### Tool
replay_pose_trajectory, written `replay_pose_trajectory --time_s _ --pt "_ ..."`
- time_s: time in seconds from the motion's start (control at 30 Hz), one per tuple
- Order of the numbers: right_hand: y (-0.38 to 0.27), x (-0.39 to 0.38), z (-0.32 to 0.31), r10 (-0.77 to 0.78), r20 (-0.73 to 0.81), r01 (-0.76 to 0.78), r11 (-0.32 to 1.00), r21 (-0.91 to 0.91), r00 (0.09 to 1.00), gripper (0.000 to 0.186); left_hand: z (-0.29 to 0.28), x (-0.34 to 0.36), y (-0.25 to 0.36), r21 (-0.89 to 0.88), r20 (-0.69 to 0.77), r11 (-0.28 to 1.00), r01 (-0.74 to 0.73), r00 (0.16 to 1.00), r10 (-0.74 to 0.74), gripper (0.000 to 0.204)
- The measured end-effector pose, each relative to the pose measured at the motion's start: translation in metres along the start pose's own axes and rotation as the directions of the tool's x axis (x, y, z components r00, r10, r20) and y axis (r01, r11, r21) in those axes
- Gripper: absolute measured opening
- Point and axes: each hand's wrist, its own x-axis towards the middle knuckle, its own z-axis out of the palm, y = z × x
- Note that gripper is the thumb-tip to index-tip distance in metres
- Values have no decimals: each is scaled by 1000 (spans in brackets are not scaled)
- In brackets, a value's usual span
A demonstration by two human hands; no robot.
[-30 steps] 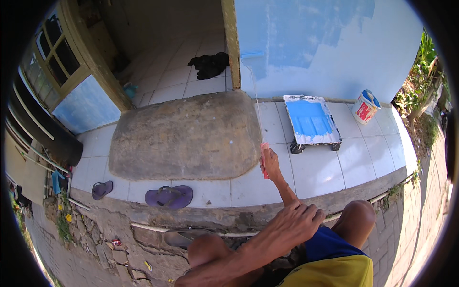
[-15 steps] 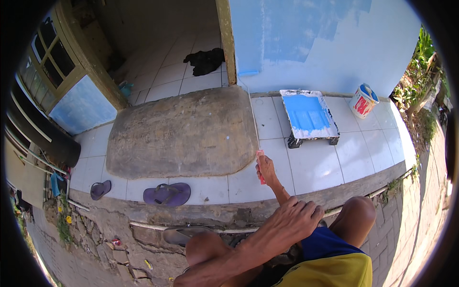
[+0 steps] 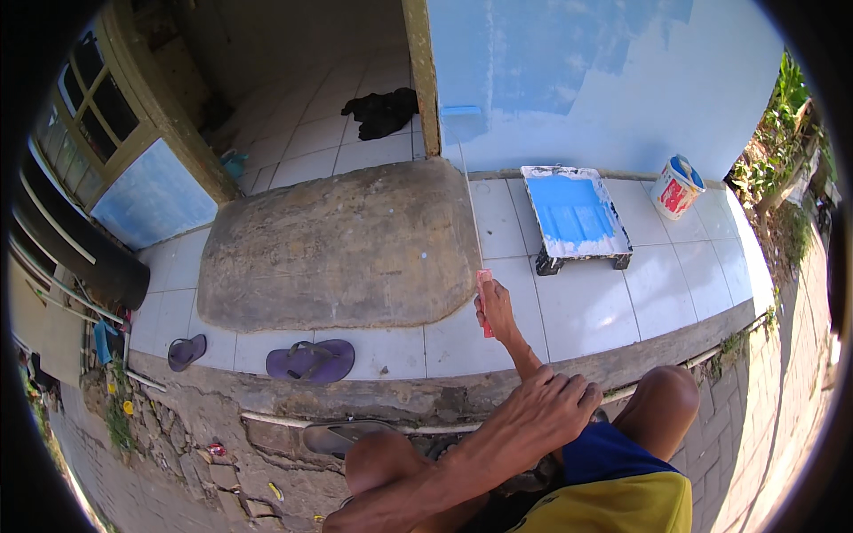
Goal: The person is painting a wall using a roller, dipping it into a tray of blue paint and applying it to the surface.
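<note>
My right hand [image 3: 498, 311] is closed round the red handle of a paint roller [image 3: 485, 284]. Its thin rod runs up to a blue roller head [image 3: 461, 111], which lies against the blue wall [image 3: 551, 80] close to the door frame. Across my right forearm lies my left hand [image 3: 555, 404], its fingers curled over the arm; their undersides are hidden. Right of the rod, a paint tray [image 3: 613, 242] with blue paint stands on white tiles. A white and red paint bucket [image 3: 673, 195], smeared blue inside, stands beyond it.
A worn concrete slab [image 3: 338, 249] lies before the doorway. Purple flip-flops [image 3: 311, 361] sit on the tile edge, above a pipe [image 3: 275, 417] and broken paving. A black cloth [image 3: 382, 114] lies inside the door. Plants [image 3: 791, 133] grow at the far right.
The roller head has moved up the wall a little, leaving a wet darker blue patch beneath it. My right hand has risen slightly with the handle; my left hand has stayed put.
</note>
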Motion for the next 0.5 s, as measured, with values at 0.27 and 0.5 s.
replay_pose_trajectory --time_s 0.27,0.5 --pt "-10 7 4 -10 17 10 1000 1 1000 51 -1 -1 1 -90 105 993 72 992 -63 39" --pt "5 2 10 59 0 -59 998 2 998 51 7 0 -1 -29 17 999 31 999 -31 36"
